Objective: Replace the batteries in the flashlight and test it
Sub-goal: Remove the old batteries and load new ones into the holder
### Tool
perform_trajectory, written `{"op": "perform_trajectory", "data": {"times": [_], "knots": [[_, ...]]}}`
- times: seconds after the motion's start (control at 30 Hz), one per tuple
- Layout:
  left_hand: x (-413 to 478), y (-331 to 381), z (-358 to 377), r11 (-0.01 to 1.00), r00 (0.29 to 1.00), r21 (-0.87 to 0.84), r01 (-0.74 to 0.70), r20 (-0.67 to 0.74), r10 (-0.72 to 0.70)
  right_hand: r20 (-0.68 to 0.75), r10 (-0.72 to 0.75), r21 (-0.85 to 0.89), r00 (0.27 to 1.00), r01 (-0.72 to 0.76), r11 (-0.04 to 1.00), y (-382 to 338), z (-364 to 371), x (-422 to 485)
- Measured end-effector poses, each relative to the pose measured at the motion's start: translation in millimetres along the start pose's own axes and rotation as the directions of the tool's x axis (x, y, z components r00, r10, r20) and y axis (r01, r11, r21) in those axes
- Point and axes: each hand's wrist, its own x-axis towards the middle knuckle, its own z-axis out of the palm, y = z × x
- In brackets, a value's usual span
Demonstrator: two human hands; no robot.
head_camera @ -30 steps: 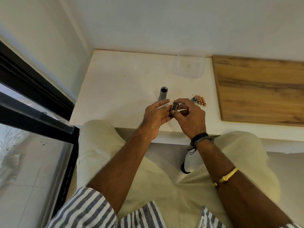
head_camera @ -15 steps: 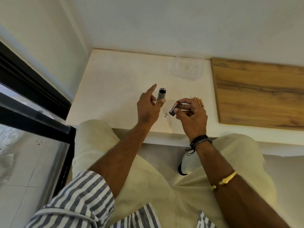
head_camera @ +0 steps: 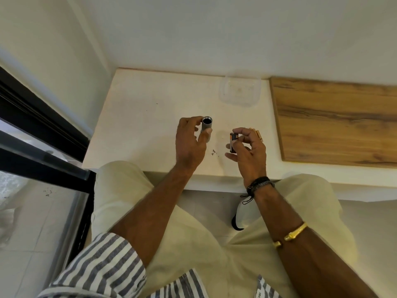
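Head view: the left hand (head_camera: pixel 189 143) has its fingers (head_camera: pixel 193 121) and thumb curled round a short grey metal flashlight tube (head_camera: pixel 206 128), gripping it near the middle. The tube stands roughly upright over the white bench (head_camera: pixel 139 130), its dark open mouth turned up toward the camera; whether its base rests on the bench or is just lifted cannot be told. The right hand (head_camera: pixel 250 150) pinches a dark cylindrical battery pack with an orange band (head_camera: pixel 233 140) between thumb and fingertips (head_camera: pixel 245 132), held off the bench, its long axis also near upright and leaning only a little. The pack lies to the right of the left fingers, near but apart from the tube, with a strip of bench and a few small dark specks (head_camera: pixel 214 152) between the two hands. So the coming move, as I judge it, is to bring the pack leftward and over the tube's mouth, line the two long axes up, and slide it down inside; the right hand carries the pack, the left only steadies. The mouth looks barely wider than the pack, so a tilt could jam it at the rim. Just beyond the right fingers lie several copper-coloured loose batteries (head_camera: pixel 259 134), partly hidden. Farther off sit a clear plastic tub (head_camera: pixel 223 93) and a wooden board (head_camera: pixel 335 121).
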Motion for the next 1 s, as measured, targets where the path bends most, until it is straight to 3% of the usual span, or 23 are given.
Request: {"op": "perform_trajectory", "data": {"times": [0.13, 0.3, 0.47, 0.7, 0.83, 1.0], "knots": [[-8.2, 9.0, -5.1, 0.999, 0.997, -0.005, -0.034, 0.076, 0.034, -0.01, 0.003, 0.059, 1.0, -0.003, 0.998, -1.3, -3.7, 2.2], [-16.3, 13.3, -6.7, 0.998, 0.979, -0.048, -0.037, 0.197, 0.046, -0.13, 0.038, 0.216, 0.991, -0.009, 0.976, -3.9, -11.8, 2.8], [-19.5, 14.4, -6.0, 0.995, 0.967, -0.03, -0.096, 0.236, 0.1, -0.11, 0.008, 0.323, 0.994, 0.028, 0.946, -3.0, -24.1, 4.1], [-25.5, 8.2, -3.2, 0.975, 0.932, 0.111, -0.192, 0.332, 0.146, -0.141, -0.053, 0.253, 0.989, 0.088, 0.963, -6.7, -28.3, 6.4], [-26.6, 11.3, -3.8, 0.961, 0.926, 0.146, -0.237, 0.333, 0.178, -0.114, -0.142, 0.119, 0.983, 0.155, 0.981, -3.3, -25.5, 4.5], [-29.5, 17.0, -2.9, 0.949, 0.917, 0.157, -0.275, 0.341, 0.209, -0.135, -0.17, 0.088, 0.976, 0.183, 0.979, -2.1, -24.2, 2.4]]}}
